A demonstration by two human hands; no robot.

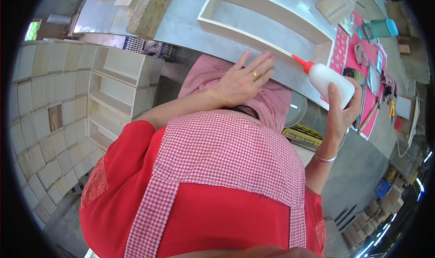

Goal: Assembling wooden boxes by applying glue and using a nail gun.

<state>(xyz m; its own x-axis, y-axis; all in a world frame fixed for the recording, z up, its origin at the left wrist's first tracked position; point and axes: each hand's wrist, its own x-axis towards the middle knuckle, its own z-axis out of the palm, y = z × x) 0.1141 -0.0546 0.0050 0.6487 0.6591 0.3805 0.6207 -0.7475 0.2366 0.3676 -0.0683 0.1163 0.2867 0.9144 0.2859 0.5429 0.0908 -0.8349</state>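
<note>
A long, shallow, pale wooden frame (226,33) lies on the light grey tabletop (181,31) in front of me. My right hand (343,104) is wrapped round a white squeeze bottle (330,81) with a red cap and pointed red nozzle. The bottle is tilted to the left, its nozzle tip at the top edge of the frame's near wall, by the right end. Whether anything comes out of the tip is too small to tell. Just short of that near wall, my left hand (242,82) is stretched flat with fingers extended, holding nothing, over the checked apron at the table's edge.
Wooden blocks (149,13) stand at the far left of the table, another block (336,4) at the far right. A teal bottle (378,29) lies on a pink covering with tools and cloths. Stacked wooden boxes (59,99) rise on my left.
</note>
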